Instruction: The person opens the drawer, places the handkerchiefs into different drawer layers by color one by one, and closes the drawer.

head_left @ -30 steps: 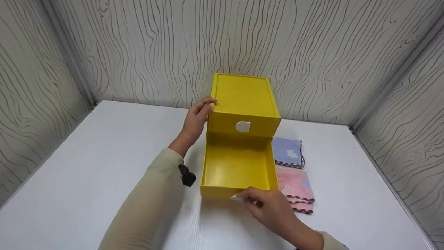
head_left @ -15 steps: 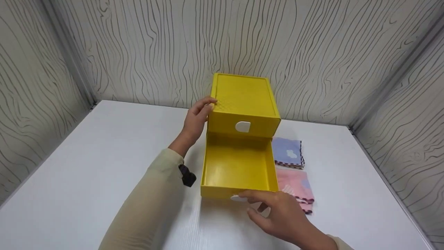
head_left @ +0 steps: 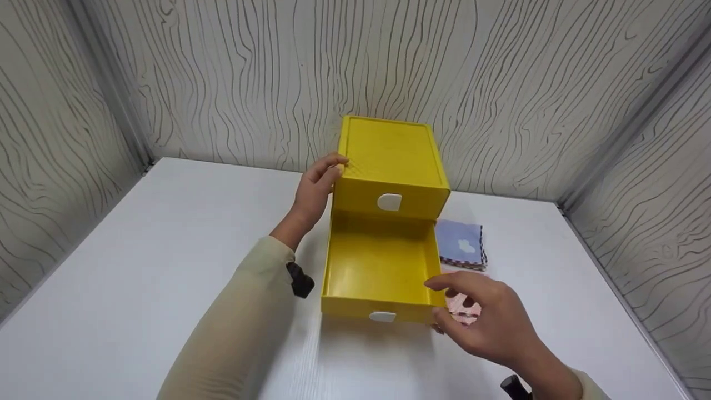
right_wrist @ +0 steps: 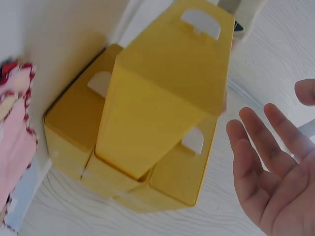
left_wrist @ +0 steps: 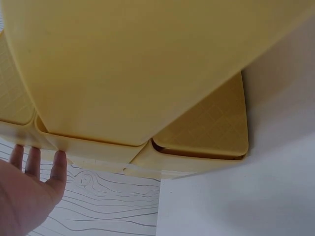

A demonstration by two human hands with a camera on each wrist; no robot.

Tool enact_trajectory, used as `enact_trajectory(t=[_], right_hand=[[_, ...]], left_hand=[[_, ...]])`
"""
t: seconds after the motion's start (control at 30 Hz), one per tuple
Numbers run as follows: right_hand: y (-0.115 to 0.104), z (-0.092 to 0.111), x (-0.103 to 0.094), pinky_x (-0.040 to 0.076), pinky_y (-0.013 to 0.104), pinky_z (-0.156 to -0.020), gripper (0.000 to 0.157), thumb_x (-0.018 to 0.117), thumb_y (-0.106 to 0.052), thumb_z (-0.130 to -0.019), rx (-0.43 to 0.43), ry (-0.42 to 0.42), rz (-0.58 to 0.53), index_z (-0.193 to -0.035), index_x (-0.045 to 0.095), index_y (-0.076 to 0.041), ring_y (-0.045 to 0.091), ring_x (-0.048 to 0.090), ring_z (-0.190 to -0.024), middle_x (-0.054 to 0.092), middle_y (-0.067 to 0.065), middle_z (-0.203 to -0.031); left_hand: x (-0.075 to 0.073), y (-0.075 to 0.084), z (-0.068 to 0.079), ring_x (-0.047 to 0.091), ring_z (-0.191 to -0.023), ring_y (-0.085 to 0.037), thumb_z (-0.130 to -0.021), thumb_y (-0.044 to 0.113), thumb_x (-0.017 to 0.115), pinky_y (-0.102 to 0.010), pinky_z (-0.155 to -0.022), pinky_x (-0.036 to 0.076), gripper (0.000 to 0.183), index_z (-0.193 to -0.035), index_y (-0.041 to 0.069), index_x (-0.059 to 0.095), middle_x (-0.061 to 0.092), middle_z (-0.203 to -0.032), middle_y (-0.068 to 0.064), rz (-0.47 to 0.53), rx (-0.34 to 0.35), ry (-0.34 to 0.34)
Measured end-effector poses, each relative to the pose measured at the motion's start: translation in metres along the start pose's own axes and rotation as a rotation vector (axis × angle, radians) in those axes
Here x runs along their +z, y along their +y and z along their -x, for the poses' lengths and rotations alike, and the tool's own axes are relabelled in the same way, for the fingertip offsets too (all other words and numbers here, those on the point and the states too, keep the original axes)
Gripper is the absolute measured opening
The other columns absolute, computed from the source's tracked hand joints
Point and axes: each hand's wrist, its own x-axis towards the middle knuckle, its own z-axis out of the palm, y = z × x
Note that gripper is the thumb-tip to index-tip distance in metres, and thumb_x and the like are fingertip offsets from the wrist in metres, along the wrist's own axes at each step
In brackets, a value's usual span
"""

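A yellow drawer unit (head_left: 391,150) stands near the back wall, and its pulled-out drawer (head_left: 383,261) holds nothing. Wrist views show this drawer between a closed one above and a closed one below. My left hand (head_left: 314,189) rests against the unit's upper left side, its fingers (left_wrist: 58,167) fairly straight on the wall. My right hand (head_left: 489,316) hovers by the drawer's front right corner, thumb and fingers spread apart with nothing between them. Just left of it is the drawer's white handle (head_left: 383,316). Under the right hand, a folded pink cloth (head_left: 458,305) is partly hidden.
A folded blue cloth (head_left: 460,243) with a checked edge lies to the right of the unit on the white table (head_left: 194,222). Another white handle (head_left: 389,202) is on the top drawer. Wood-grain panels (head_left: 278,72) enclose the table at back and sides.
My right hand has let go of the drawer's handle and moved right and up to the corner, now covering much of the pink cloth. The left hand and the drawer stay put.
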Motion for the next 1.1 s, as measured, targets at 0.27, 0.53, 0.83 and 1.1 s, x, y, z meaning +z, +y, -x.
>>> enact_trajectory(t=[0.27, 0.53, 0.83, 1.1], right_hand=[[0.033, -0.005, -0.004, 0.055, 0.047, -0.084, 0.043, 0.081, -0.026, -0.072, 0.053, -0.004, 0.163, -0.114, 0.069, -0.024, 0.014, 0.06, -0.105, 0.068, -0.011, -0.112], [0.062, 0.001, 0.0, 0.055, 0.049, -0.081, 0.036, 0.077, -0.031, -0.076, 0.11, -0.116, 0.224, -0.11, 0.069, -0.023, 0.022, 0.063, -0.105, 0.069, -0.005, -0.114], [0.08, 0.004, 0.014, 0.054, 0.052, -0.085, 0.04, 0.073, -0.04, -0.077, 0.162, -0.298, 0.246, -0.113, 0.068, -0.023, 0.026, 0.064, -0.108, 0.068, -0.004, -0.116], [0.092, 0.003, 0.033, 0.053, 0.053, -0.086, 0.054, 0.076, -0.048, -0.072, 0.209, -0.385, 0.205, -0.121, 0.064, -0.028, 0.022, 0.064, -0.105, 0.067, -0.007, -0.116]], left_hand=[[0.0, 0.001, 0.0, 0.047, -0.129, -0.016, -0.098, 0.03, 0.046, -0.048, -0.104, 0.04, 0.029, -0.12, 0.02, 0.062, 0.045, -0.146, 0.006, -0.012, -0.009, -0.003], [0.001, 0.001, 0.0, 0.049, -0.127, -0.016, -0.098, 0.03, 0.047, -0.049, -0.104, 0.04, 0.029, -0.119, 0.02, 0.062, 0.046, -0.145, 0.006, -0.005, -0.01, 0.0], [0.0, -0.001, 0.001, 0.048, -0.129, -0.016, -0.098, 0.03, 0.046, -0.046, -0.103, 0.041, 0.029, -0.12, 0.02, 0.062, 0.044, -0.147, 0.005, -0.004, -0.003, -0.001], [0.0, 0.0, 0.001, 0.047, -0.13, -0.015, -0.099, 0.029, 0.045, -0.047, -0.106, 0.041, 0.028, -0.119, 0.019, 0.062, 0.045, -0.146, 0.005, 0.009, -0.002, -0.002]])
